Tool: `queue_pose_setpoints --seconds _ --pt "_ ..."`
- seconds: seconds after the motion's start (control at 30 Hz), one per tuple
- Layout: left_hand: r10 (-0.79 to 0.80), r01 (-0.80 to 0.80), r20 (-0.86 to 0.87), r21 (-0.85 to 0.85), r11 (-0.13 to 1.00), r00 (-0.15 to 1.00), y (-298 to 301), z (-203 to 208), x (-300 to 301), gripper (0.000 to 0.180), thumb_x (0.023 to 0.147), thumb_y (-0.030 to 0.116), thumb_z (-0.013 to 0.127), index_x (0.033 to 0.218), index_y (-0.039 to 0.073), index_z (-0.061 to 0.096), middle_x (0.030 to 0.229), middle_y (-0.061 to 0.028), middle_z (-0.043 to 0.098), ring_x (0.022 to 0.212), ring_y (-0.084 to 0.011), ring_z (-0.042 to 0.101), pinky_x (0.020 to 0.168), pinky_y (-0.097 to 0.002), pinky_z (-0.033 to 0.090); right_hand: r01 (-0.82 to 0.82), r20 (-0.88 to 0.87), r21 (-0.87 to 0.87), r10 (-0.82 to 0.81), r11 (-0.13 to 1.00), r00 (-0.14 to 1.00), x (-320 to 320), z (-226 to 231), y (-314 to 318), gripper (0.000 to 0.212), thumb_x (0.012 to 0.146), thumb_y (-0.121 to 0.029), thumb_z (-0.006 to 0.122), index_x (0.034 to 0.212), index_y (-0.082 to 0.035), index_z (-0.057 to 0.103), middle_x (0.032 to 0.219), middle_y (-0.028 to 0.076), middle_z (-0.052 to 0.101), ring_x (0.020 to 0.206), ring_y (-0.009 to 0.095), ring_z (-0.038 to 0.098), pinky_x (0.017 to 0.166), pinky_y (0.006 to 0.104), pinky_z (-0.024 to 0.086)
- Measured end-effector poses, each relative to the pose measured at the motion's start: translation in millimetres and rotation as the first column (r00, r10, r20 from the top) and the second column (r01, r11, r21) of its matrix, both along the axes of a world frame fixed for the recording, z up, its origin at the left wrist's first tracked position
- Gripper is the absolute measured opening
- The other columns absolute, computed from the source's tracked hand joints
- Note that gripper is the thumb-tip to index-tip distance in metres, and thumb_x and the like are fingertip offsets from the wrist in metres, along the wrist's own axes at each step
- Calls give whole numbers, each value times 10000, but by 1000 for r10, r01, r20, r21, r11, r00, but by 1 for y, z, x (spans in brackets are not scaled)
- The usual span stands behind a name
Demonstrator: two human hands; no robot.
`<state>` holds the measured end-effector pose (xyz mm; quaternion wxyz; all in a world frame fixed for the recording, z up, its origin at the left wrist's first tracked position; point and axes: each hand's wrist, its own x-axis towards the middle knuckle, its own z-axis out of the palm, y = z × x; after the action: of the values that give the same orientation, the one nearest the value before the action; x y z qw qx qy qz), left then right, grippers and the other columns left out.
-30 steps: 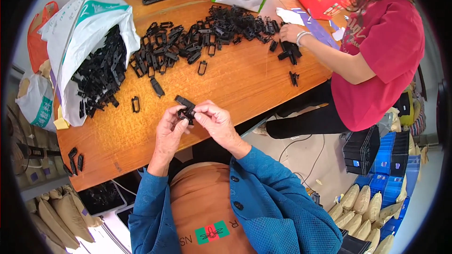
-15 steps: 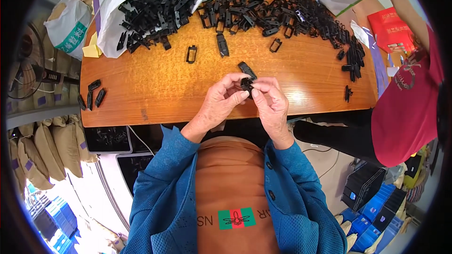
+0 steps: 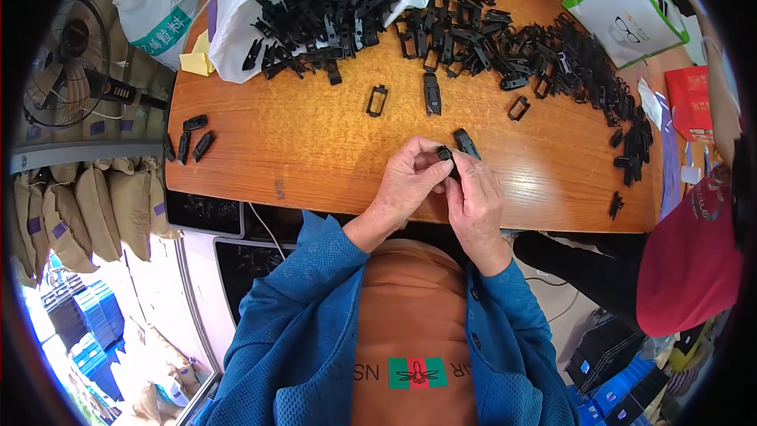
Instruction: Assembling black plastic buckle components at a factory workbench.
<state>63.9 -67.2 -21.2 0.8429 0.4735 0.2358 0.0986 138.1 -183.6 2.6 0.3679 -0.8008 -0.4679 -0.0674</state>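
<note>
Hands meeting at near table edge (image 3: 331,181): left hand (image 3: 406,185) and right hand (image 3: 473,201) both pinching small black clip (image 3: 445,155). Align parts squarely, press evenly, keep fingertips clear. Loose clip pile (image 3: 505,47) far right.

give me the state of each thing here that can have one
left hand: closed on the small black clip
right hand: fingertips pinching the same clip
white plastic bag: open, lying on its side, black parts spilling out
white paper bag: lying on the table
fan: cannot tell if running
loose black frame: lying flat, untouched
</note>
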Motion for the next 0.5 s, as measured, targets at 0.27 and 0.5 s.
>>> queue_pose_setpoints --seconds 0.27,0.5 --pt "36 -29 -83 76 997 996 -4 0 -1 127 910 93 607 986 49 516 860 -47 631 755 -82 600 642 -212 507 1 -33 -30 -2 1000 999 -2 -10 -2 357 766 38 630 1117 9 575 991 172 645 856 314 639 722 389 507" --pt "-25 29 -18 304 952 1000 0 8 -6 207 887 125 635 1017 32 502 850 -51 619 705 -101 591 588 -241 494 32 -183 155 -3 987 983 -4 1 -6 303 779 51 620 1071 -29 616 933 143 656 807 318 637 699 363 504"
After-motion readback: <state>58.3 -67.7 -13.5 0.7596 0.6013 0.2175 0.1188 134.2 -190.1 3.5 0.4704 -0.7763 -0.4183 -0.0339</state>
